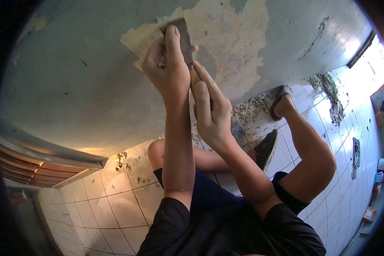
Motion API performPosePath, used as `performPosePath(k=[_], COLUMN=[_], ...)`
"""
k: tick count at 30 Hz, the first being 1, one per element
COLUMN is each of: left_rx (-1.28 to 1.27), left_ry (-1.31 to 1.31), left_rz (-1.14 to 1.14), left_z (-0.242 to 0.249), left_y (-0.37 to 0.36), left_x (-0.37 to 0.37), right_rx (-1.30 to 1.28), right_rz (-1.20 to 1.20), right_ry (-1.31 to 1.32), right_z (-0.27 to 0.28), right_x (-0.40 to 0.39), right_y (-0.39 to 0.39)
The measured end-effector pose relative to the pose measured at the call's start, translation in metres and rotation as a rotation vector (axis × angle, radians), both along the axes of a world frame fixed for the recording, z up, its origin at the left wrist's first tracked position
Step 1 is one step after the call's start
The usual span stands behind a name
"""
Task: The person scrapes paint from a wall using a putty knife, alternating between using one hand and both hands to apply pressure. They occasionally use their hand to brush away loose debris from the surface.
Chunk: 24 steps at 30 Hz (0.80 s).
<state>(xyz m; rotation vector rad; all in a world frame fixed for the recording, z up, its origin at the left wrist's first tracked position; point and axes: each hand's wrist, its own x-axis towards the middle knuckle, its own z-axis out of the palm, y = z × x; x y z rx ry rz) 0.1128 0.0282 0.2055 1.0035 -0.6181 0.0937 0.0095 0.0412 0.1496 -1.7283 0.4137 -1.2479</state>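
A paint scraper [185, 45] with a broad metal blade and a worn handle is held against the painted wall [89, 81]. Its blade edge lies at the upper left part of a bare patch [239, 51] where the grey-green paint is gone. My left hand [168, 64] grips the blade, thumb pressed flat along it near the edge; its other fingers are partly hidden behind. Lower down, my right hand [213, 104] is wrapped around the handle, with the thumb lying on top.
Paint flakes [254, 111] are heaped along the foot of the wall. Larger peeled strips [335, 100] lie on the white tiled floor [111, 200]. My bent legs and sandals are close to the wall. A slatted wooden panel [21, 164] is at left, shelves with items at far right.
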Motion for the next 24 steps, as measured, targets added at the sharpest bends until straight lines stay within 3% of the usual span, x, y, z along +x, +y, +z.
performPosePath(k=[4,6,8,11,14,24], left_rx=[-0.024,-0.012,-0.036,-0.112,-0.144,-0.076], left_ry=[-0.009,0.130,0.007,-0.019,0.037,0.086], left_rz=[0.029,-0.035,-0.030,-0.015,-0.070,-0.070], left_z=[0.006,0.020,0.001,0.004,0.033,0.013], left_y=[-0.001,0.004,0.001,-0.007,-0.004,-0.003], left_x=[0.002,-0.006,0.004,0.009,0.004,-0.003], right_rx=[0.040,0.091,0.102,-0.124,0.101,0.080], right_rz=[0.052,0.070,0.093,-0.011,0.092,0.075], right_ry=[-0.016,-0.009,0.049,-0.076,-0.002,-0.018], right_z=[0.011,0.007,0.007,-0.003,0.032,0.019], right_x=[0.007,0.001,-0.005,0.014,0.005,-0.005], right_y=[-0.003,0.002,0.001,-0.016,-0.007,-0.002])
